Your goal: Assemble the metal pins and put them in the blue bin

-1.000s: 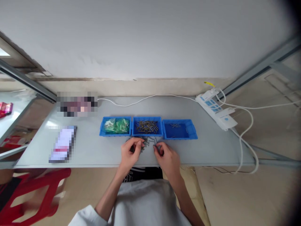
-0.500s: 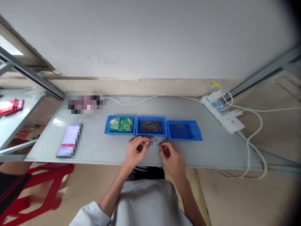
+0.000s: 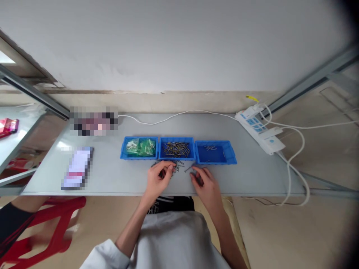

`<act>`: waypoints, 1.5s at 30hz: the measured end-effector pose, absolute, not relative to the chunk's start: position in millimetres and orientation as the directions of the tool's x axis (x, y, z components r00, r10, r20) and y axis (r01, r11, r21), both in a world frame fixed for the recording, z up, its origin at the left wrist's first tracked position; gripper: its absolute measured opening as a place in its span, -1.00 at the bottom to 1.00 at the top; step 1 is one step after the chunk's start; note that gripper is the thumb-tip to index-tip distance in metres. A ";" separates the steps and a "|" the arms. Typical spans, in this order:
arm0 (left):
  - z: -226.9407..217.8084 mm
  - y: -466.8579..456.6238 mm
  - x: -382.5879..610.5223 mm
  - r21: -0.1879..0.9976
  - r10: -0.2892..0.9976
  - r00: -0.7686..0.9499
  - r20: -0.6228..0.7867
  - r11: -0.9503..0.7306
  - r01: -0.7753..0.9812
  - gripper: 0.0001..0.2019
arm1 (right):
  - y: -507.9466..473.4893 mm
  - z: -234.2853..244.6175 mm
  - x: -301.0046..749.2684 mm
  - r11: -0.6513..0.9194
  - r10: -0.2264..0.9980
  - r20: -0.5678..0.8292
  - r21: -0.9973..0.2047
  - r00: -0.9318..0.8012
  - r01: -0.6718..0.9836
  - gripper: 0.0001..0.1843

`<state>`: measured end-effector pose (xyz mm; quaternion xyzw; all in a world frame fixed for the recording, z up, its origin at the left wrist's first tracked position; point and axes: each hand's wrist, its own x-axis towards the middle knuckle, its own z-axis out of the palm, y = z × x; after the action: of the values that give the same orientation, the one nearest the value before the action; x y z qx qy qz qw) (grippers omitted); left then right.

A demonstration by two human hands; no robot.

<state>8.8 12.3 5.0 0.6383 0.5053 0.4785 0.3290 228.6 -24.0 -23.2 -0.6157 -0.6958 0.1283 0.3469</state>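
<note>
Three blue bins stand in a row on the grey table (image 3: 252,175). The left bin (image 3: 139,148) holds green and white parts, the middle bin (image 3: 176,148) holds several dark metal pins, and the right bin (image 3: 215,152) holds only a few pins. A loose heap of pins (image 3: 177,167) lies on the table in front of the middle bin. My left hand (image 3: 158,178) rests at the heap with fingers pinched on pins. My right hand (image 3: 205,183) is just right of the heap, its fingers curled and pinching a single pin.
A white power strip (image 3: 259,129) with cables lies at the table's back right. A blurred phone-like item (image 3: 77,168) and another blurred object (image 3: 93,120) sit on the left. A red stool (image 3: 47,228) stands at lower left, beside a person's leg.
Both hands stayed at the pin heap with small finger movements. The right hand's pin now points out toward the heap. The view shifted slightly.
</note>
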 end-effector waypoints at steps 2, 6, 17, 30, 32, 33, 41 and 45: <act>4.9 12.3 8.6 0.903 0.961 0.031 0.274 -0.268 0.336 -0.80 | -22.7 -22.8 229.4 0.226 0.944 0.329 -0.581 -0.029 0.782 -0.70; 5.2 12.5 8.5 0.904 0.963 0.037 0.267 -0.263 0.337 -0.78 | -18.6 -18.7 224.6 0.260 0.949 0.298 -0.555 -0.103 0.790 -0.70; 3.4 11.9 8.6 0.874 0.937 0.108 0.333 -0.350 0.337 -0.83 | -17.1 -14.4 204.2 0.360 0.924 0.366 -0.740 -0.108 0.569 -0.89; 1.3 17.3 6.7 0.873 0.910 0.220 0.351 -0.403 0.275 -0.93 | -5.6 -11.1 183.7 0.387 0.921 0.379 -0.869 -0.086 0.308 -0.85; -0.2 17.4 7.0 0.861 0.907 0.202 0.369 -0.416 0.292 -0.93 | -6.1 -9.6 183.6 0.388 0.921 0.378 -0.874 -0.092 0.294 -0.83; -0.7 17.3 7.3 0.856 0.906 0.188 0.380 -0.422 0.299 -0.93 | -6.5 -9.1 183.1 0.389 0.921 0.379 -0.874 -0.091 0.293 -0.83; -0.7 17.3 8.7 0.848 0.908 0.138 0.396 -0.420 0.324 -0.95 | -6.4 -12.0 180.2 0.392 0.919 0.383 -0.858 -0.095 0.332 -0.74; -0.7 17.0 8.2 0.860 0.920 0.119 0.374 -0.392 0.327 -0.96 | -6.5 -14.4 180.3 0.404 0.914 0.392 -0.852 -0.106 0.334 -0.72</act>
<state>8.2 17.0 -0.7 0.6817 0.4573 0.4808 0.3082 180.3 -6.5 -14.4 -0.4577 -0.6815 0.2974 0.4875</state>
